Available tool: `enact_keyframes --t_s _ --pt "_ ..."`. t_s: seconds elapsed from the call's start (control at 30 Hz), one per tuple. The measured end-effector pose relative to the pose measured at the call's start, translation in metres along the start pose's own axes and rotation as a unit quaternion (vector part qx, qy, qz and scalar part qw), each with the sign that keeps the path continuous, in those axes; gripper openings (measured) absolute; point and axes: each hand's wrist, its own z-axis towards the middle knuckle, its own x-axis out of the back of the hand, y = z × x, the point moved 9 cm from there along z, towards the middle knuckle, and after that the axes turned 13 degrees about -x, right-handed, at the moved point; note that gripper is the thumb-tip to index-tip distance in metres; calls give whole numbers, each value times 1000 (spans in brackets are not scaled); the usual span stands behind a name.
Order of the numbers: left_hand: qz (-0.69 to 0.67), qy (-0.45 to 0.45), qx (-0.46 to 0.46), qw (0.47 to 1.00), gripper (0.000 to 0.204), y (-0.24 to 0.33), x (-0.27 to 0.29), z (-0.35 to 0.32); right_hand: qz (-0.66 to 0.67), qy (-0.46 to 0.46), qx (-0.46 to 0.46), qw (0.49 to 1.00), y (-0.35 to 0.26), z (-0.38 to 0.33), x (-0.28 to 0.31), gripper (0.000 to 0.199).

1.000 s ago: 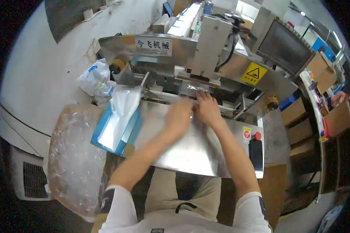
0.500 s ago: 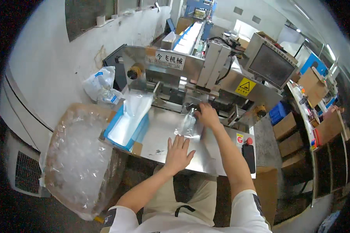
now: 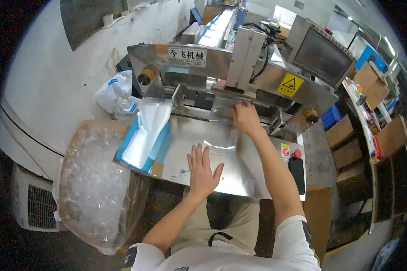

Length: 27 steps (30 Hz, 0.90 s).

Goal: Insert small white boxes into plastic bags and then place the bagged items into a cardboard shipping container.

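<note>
My left hand (image 3: pixel 202 175) rests flat with spread fingers on the near part of the metal worktable (image 3: pixel 190 135), holding nothing. My right hand (image 3: pixel 246 118) reaches to the slot of the metal machine (image 3: pixel 217 58), its fingers bent down at the right edge of a clear plastic bag (image 3: pixel 220 109). The fingertips are partly hidden there. That bag lies at the slot, below the upright press unit (image 3: pixel 245 58). To the left of my left hand, a blue bin (image 3: pixel 160 151) holds a stack of clear plastic bags (image 3: pixel 145 140).
A large carton (image 3: pixel 93 180) lined with plastic and full of clear bags stands at the left. On the machine's right are a screen (image 3: pixel 323 56), a red button (image 3: pixel 297 154) and a black phone-like object (image 3: pixel 296 174). A conveyor (image 3: pixel 218 29) runs behind. Shelving with cardboard boxes (image 3: pixel 341 135) lines the right.
My right hand has moved forward into the slot, and the clear bag has gone from the table top to the slot with it. My left hand has shifted slightly left, off the bag's near edge.
</note>
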Motion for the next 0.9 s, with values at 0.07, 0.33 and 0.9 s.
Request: enact_keyframes --t_s 0.07,0.33,0.9 --pt "-4 14 12 1000 74 -3 1 0 -3 -6 -8 1000 2 4 2 45" --pt "-18 54 26 998 74 -8 5 -4 40 -91 -69 993 18 -8 7 53" --pt "-224 87 164 957 74 -60 -6 64 483 -99 -244 835 39 -143 -17 76"
